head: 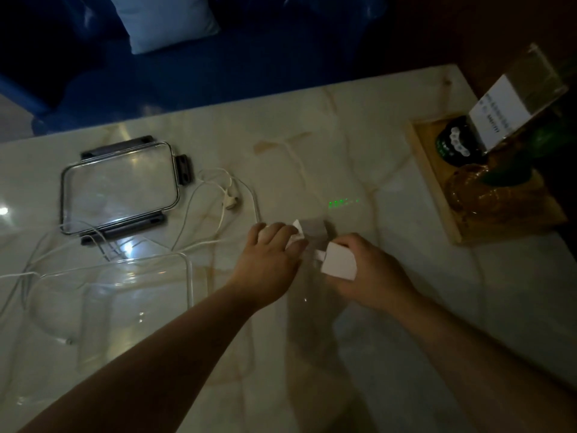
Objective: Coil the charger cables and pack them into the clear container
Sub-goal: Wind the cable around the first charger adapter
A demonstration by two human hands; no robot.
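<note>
My right hand (368, 273) grips a white charger block (339, 261) just above the marble table. My left hand (268, 254) is closed on a small white plug (298, 231) right beside the block's end. A white cable (256, 201) runs from under my left hand back toward a loose tangle of cables (215, 195) with a connector (231, 203). More cable trails off to the left edge. The clear container (190, 276) stands open at the front left. Its clear lid (120, 185) with dark clips lies flat behind it.
A wooden tray (434, 179) at the right edge holds a dark jar (457, 145), an amber glass piece and an acrylic sign holder (512, 98). A blue sofa with a pale cushion (165, 20) stands beyond the table. Green light dots (342, 202) fall on the tabletop.
</note>
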